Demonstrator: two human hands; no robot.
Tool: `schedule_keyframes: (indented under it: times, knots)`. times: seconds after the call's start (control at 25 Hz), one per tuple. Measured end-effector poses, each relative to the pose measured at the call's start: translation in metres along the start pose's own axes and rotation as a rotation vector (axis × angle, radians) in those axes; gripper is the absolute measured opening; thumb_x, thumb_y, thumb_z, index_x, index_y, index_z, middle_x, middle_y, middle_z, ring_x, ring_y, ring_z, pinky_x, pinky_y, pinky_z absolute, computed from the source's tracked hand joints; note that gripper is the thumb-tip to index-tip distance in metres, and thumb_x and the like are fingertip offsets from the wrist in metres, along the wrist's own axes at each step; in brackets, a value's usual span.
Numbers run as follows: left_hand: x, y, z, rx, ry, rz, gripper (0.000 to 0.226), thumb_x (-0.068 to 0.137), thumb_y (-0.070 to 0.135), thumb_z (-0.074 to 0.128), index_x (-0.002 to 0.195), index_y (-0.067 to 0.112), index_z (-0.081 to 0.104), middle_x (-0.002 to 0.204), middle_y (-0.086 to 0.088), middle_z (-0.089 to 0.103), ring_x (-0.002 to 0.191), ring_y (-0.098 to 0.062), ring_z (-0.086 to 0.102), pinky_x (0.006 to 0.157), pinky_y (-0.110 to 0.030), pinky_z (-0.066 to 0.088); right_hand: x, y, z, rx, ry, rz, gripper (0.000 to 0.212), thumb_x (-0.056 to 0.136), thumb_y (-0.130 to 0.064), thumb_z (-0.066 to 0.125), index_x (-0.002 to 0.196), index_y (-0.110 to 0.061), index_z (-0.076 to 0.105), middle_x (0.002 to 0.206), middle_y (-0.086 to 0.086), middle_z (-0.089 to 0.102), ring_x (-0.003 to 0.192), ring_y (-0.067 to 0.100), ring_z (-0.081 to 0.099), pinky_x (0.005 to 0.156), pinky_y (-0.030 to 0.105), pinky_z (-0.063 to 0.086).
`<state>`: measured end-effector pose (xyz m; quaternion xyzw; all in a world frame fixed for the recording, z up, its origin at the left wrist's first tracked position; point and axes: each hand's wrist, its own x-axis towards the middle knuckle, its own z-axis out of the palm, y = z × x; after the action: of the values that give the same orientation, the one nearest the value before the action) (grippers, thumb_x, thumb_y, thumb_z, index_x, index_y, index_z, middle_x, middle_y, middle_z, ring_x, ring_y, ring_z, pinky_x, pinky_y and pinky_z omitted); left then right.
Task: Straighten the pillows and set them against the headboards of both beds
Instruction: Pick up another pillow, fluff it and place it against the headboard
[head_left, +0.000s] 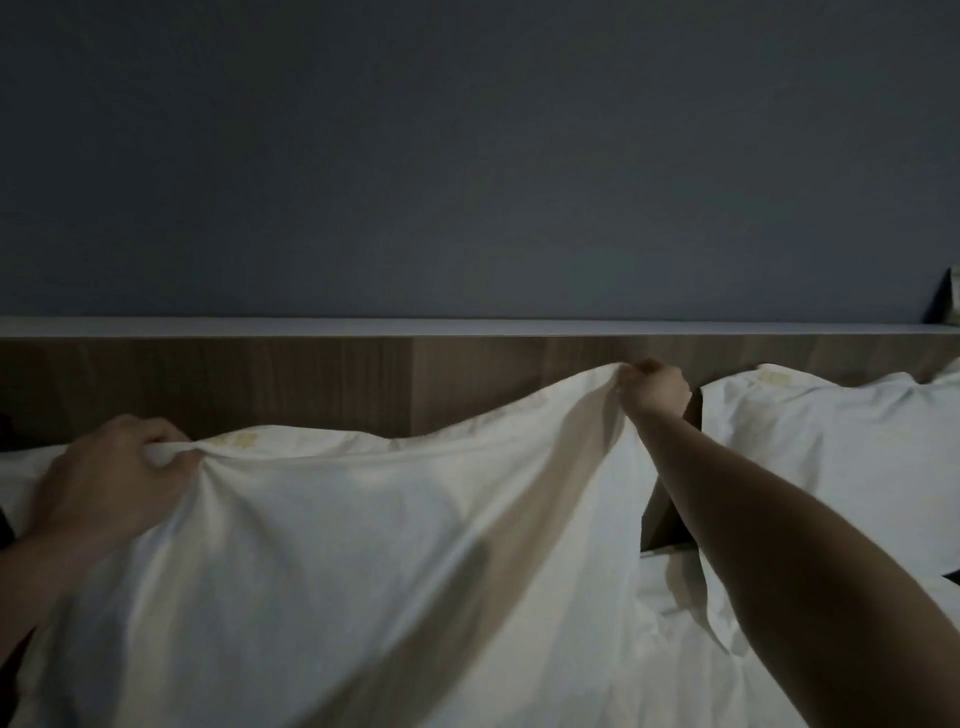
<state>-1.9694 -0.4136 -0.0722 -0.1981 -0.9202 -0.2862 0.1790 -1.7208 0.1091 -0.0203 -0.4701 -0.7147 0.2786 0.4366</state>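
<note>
White pillow (363, 545) fabric fills the near view, lifted in front of the wooden headboard (260, 379), with the left hand (111, 470) bunching its top left corner in curled fingers and the right hand (652, 387) closed in a fist round the top right corner, held higher and nearer the board. Gripping both upper corners this way lets the case hang and pull smooth, and I judge it keeps the pillow square for setting upright against the headboard. A second pillow (831, 441) already leans at the headboard to the right, beyond a dark gap between them.
</note>
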Motion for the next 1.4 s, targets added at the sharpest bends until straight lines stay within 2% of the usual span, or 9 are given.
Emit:
schedule_keyframes:
  times: [0.28,0.48,0.64,0.76,0.88,0.96,1.2,1.28,1.4]
  knots:
    - [0.003,0.034,-0.018,0.019,-0.356,-0.073,0.013,0.092,0.022,0.062,0.083,0.018,0.053,0.049,-0.009,0.068,0.041,-0.027,0.063,0.051,-0.035,0.051,-0.064,0.029,0.024,0.113,-0.02,-0.314,0.065,0.088,-0.009,0.074,0.143,-0.016,0.041,0.157,0.006,0.031,0.112,0.018,0.055,0.092,0.035,0.05]
    - [0.026,0.041,-0.022,-0.224,-0.18,-0.075,0.033,0.074,0.012,0.082,0.083,0.025,0.053,0.095,-0.014,0.066,0.085,-0.035,0.063,0.077,-0.043,0.051,-0.086,0.036,0.035,0.042,-0.123,-0.374,0.055,0.091,-0.025,0.07,0.141,-0.019,0.047,0.152,0.004,0.039,0.131,0.025,0.051,0.107,0.041,0.048]
    - [0.025,0.045,-0.017,-0.154,0.028,0.029,0.028,0.08,0.0,0.076,0.085,0.019,0.058,0.094,-0.011,0.062,0.087,-0.036,0.064,0.076,-0.042,0.05,-0.068,0.025,0.036,-0.042,-0.268,-0.322,0.077,0.087,-0.035,0.072,0.152,-0.016,0.036,0.16,0.006,0.029,0.144,0.03,0.041,0.117,0.041,0.04]
    - [0.008,0.04,-0.013,-0.136,0.012,0.128,0.038,0.079,0.0,0.08,0.109,0.013,0.061,0.134,-0.013,0.046,0.104,-0.04,0.065,0.094,-0.054,0.054,-0.068,0.024,0.027,-0.04,-0.349,-0.354,0.088,0.089,-0.039,0.073,0.159,-0.018,0.025,0.166,0.003,0.018,0.147,0.027,0.037,0.117,0.038,0.038]
    - [-0.036,0.035,-0.006,-0.071,-0.029,0.213,0.061,0.082,0.023,0.082,0.136,0.018,0.054,0.161,-0.007,0.03,0.139,-0.036,0.043,0.113,-0.053,0.04,-0.091,0.033,0.022,0.008,-0.316,-0.467,0.08,0.096,-0.043,0.065,0.161,-0.02,0.025,0.171,-0.001,0.015,0.155,0.024,0.025,0.124,0.044,0.031]
    - [-0.065,0.024,0.005,0.105,-0.071,0.304,0.072,0.086,0.057,0.058,0.15,0.026,0.044,0.168,-0.004,0.024,0.152,-0.031,0.029,0.12,-0.051,0.03,-0.112,0.035,0.03,-0.05,-0.336,-0.556,0.074,0.1,-0.049,0.057,0.162,-0.026,0.025,0.173,-0.003,0.014,0.159,0.023,0.017,0.127,0.049,0.025]
    - [-0.071,-0.003,0.015,0.295,-0.216,0.133,0.1,0.076,0.087,0.006,0.163,0.038,-0.005,0.171,0.005,-0.019,0.16,-0.025,-0.012,0.127,-0.052,-0.004,-0.121,0.023,0.067,-0.317,-0.446,-0.468,0.085,0.098,-0.071,0.035,0.165,-0.032,0.001,0.174,0.001,-0.015,0.161,0.03,-0.007,0.127,0.056,0.003]
    - [-0.06,-0.001,0.01,0.315,-0.228,0.08,0.105,0.072,0.09,0.006,0.162,0.038,-0.012,0.17,0.004,-0.026,0.159,-0.027,-0.017,0.127,-0.055,-0.004,-0.111,0.018,0.065,-0.304,-0.39,-0.41,0.087,0.099,-0.066,0.04,0.166,-0.024,0.002,0.174,0.005,-0.013,0.161,0.033,0.003,0.126,0.055,0.012]
    - [-0.047,0.006,0.002,0.309,-0.263,0.048,0.101,0.081,0.088,0.023,0.162,0.037,-0.011,0.168,0.004,-0.031,0.158,-0.029,-0.017,0.127,-0.057,0.0,-0.093,0.013,0.053,-0.268,-0.247,-0.421,0.061,0.097,-0.035,0.057,0.149,-0.013,0.037,0.16,0.015,0.033,0.141,0.042,0.042,0.112,0.053,0.042]
